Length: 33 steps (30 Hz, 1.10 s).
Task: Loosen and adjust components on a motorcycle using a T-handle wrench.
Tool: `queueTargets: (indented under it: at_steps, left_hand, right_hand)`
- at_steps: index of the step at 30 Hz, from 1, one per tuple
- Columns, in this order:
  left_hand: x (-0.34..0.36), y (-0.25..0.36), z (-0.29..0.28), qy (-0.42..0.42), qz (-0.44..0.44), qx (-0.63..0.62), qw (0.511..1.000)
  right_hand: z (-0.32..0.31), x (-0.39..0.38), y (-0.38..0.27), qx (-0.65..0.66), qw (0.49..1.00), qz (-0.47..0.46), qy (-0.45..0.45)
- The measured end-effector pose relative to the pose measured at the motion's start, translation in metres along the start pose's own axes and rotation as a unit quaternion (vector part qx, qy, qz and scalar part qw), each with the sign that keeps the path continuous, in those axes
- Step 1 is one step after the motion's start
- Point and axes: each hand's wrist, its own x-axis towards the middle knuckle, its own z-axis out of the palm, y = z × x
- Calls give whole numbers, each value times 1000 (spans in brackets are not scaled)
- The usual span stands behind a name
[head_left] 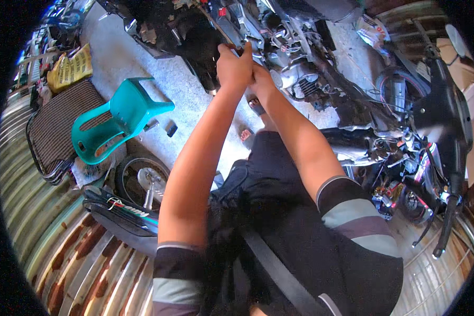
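Note:
My left hand (234,67) and my right hand (262,79) are pressed together at arm's length, top centre. The left is closed, its thumb pointing away from me. My right hand curls in against it, its fingers mostly hidden. Whatever they grip is too small and covered to name. Just beyond them is a partly dismantled motorcycle (287,45), its metal engine parts and frame exposed. A thin brownish rod or cable (216,25) runs down toward my left hand; I cannot tell whether it touches.
A teal plastic chair (129,108) lies tipped over at left, near a ribbed dark mat or panel (66,124) and a yellow sack (71,68). A wheel (139,179) is below it. Another motorcycle's handlebar (447,221) is at right. Corrugated metal (31,210) lines the left.

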Motion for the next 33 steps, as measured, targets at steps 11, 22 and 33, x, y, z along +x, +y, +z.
queueTargets:
  at_steps: [11, 22, 33]
  left_hand:
    - [23, -112, -4, -144, -286, -543, 776]
    - [34, -73, 25, -169, -412, -426, 788]
    - [83, -57, 21, -375, -375, -465, 709]
  right_hand:
    - [48, -5, -67, 53, 977, -110, 178]
    - [71, -55, -61, -54, 952, -300, 7]
    - [58, -84, -57, -245, 915, -292, -135]
